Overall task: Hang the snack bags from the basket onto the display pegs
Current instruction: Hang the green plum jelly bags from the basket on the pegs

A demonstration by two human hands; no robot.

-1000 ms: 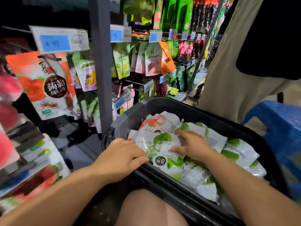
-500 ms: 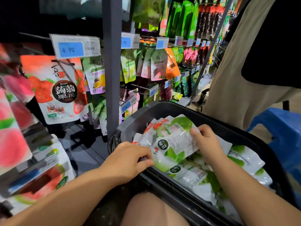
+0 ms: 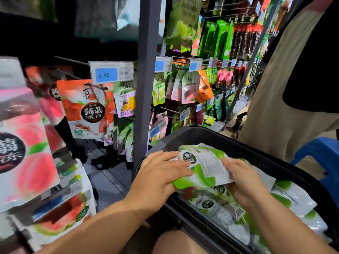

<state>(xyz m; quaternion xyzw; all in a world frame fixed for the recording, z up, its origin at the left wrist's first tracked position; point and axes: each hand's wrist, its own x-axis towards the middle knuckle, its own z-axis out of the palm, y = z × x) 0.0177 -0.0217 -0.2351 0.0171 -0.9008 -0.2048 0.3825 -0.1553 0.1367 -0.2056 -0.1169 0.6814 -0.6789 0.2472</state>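
Right hand (image 3: 244, 182) holds a green-and-white snack bag (image 3: 205, 167) just above the basket (image 3: 201, 138), thumb on top of the bag's right edge, the other fingers tucked under and hidden. Left hand (image 3: 161, 178) lies on the bag's left end, fingers fairly straight and close together, flat on the foil; can't tell if anything curls under. The bag is tilted, printed label side up, with what looks like more bags stacked under it.

More green-and-white bags (image 3: 286, 200) lie loose in the black basket, below and right of the held one. The basket sits over the person's bare knee (image 3: 176, 242).

A grey upright post (image 3: 146, 79) stands right behind the left hand, between the basket and the left pegs. Left of the post, a red strawberry jelly bag (image 3: 88, 110) hangs on a peg (image 3: 97, 87) under a blue 4.90 price tag (image 3: 110, 73), with a passion-fruit bag (image 3: 124, 99) beside it. A blurred pink peach bag (image 3: 23, 158) is close at far left, a watermelon bag (image 3: 62, 217) below it. Right of the post, rows of hanging bags run back, mostly green, orange and pink.

A second person in beige trousers (image 3: 275, 107) stands just behind the basket's far rim at right. A blue stool (image 3: 322, 156) is next to them.
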